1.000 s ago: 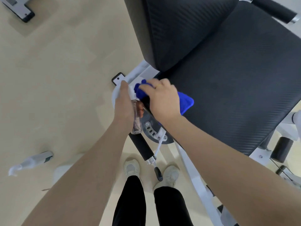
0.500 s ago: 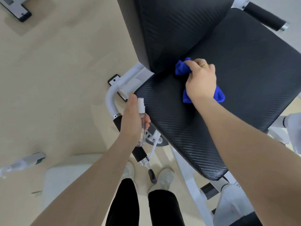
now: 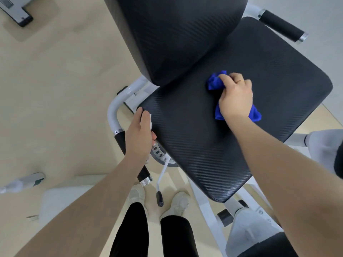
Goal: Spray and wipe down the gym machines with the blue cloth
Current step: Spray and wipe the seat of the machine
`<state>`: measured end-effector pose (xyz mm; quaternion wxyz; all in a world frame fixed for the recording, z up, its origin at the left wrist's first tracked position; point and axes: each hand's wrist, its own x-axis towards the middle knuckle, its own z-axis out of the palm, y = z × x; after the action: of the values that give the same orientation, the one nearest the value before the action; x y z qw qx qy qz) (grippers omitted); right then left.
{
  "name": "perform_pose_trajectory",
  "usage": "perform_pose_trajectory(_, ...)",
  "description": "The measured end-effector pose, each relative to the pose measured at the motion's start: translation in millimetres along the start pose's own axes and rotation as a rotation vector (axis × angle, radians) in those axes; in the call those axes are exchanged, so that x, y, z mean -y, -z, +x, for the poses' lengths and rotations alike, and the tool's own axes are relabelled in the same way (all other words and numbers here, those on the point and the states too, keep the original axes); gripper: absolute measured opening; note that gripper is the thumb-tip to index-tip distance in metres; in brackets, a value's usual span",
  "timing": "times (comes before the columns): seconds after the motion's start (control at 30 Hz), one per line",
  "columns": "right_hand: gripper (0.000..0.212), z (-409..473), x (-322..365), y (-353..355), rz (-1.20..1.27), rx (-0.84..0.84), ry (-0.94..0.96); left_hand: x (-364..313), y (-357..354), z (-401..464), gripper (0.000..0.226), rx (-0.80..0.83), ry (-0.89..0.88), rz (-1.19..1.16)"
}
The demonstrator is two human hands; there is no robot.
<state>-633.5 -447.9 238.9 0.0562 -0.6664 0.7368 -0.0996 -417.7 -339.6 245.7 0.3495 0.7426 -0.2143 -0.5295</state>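
Right grip [image 3: 234, 98] closed over bunched blue microfibre cloth [image 3: 216, 81], fingers curled into the wad, palm down, cloth pressed flat against black textured vinyl seat pad [image 3: 185, 145]. Cloth ends seen poking out ahead of the fingertips and behind the wrist. Thin gold ring [image 3: 241, 81] noted on one finger.

Left grip [image 3: 139, 134] wrapped round small clear plastic spray bottle [image 3: 149, 120], only its pale top visible past the thumb, held at the near-left corner of the seat pad. Nozzle direction not made out.

Handling, judged: cloth soft, light, limp; apt to unroll or drag if pinched by a corner, so best kept as a wad under the palm with fingers hooked over the leading fold. Seat vinyl looked firm, ribbed, likely slick once wet; even downward pressure called for. Bottle light, smooth, probably slippery with damp fingers; best held round the body, forefinger free for the pump.

Black upright back pad [image 3: 176, 34] set just behind the seat. White tubular frame [image 3: 115, 112] and black foam handle [image 3: 280, 25] flanking the pad. Second, larger spray bottle [image 3: 22, 181] lying on beige floor [image 3: 55, 89], well apart to the left.
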Motion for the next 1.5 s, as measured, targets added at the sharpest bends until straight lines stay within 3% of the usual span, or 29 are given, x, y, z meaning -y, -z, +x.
perform_pose_trajectory(0.07, 0.044, -16, 12, 1, 0.075, 0.016, 0.048, -1, -1, 0, 0.048, -0.007, -0.004, 0.01)
perform_pose_trajectory(0.27, 0.045, -79, 19, 8, 0.132, 0.167, 0.49, -9, -2, -6, 0.047, -0.02, 0.02, 0.051)
perform_pose_trajectory(0.33, 0.047, -59, 23, 6, 0.114, 0.131, 0.448, -12, -1, -6, 0.04, -0.008, 0.026, 0.032)
perform_pose_trajectory(0.4, 0.045, -45, 41, 2, 0.099, 0.078, 0.248, -15, -1, -3, 0.029, -0.009, 0.031, -0.036)
perform_pose_trajectory(0.47, 0.043, -46, 67, -7, 0.081, 0.1, 0.17, -15, -2, 6, 0.023, -0.027, 0.046, -0.117)
perform_pose_trajectory(0.63, 0.042, -83, 101, -21, 0.133, 0.154, 0.507, -15, 7, 13, 0.052, -0.055, 0.147, -0.281)
perform_pose_trajectory(0.77, 0.048, -78, 103, -22, 0.091, 0.192, 0.61, -23, 16, 9, 0.047, -0.1, 0.129, -0.292)
perform_pose_trajectory(0.83, 0.048, -64, 110, -22, 0.068, 0.19, 0.586, -24, 19, 8, 0.047, -0.087, 0.078, -0.253)
perform_pose_trajectory(0.93, 0.047, -55, 136, -26, 0.054, 0.25, 0.315, -24, 22, 9, 0.049, -0.083, 0.069, -0.259)
perform_pose_trajectory(0.97, 0.047, -56, 140, -29, 0.057, 0.266, 0.306, -23, 23, 8, 0.049, -0.082, 0.077, -0.275)
perform_pose_trajectory(1.13, 0.043, -87, 103, -13, 0.206, 0.344, 0.611, -17, 22, -2, 0.056, -0.05, 0.132, -0.273)
perform_pose_trajectory(1.27, 0.043, -97, 97, -5, 0.188, 0.431, 0.65, -12, 25, -14, 0.049, -0.019, 0.212, -0.31)
perform_pose_trajectory(1.4, 0.04, -73, 128, -20, 0.066, 0.381, 0.576, -9, 29, -11, 0.053, -0.026, 0.223, -0.366)
perform_pose_trajectory(1.5, 0.041, -75, 130, -23, 0.11, 0.374, 0.632, -8, 27, -8, 0.054, -0.034, 0.2, -0.384)
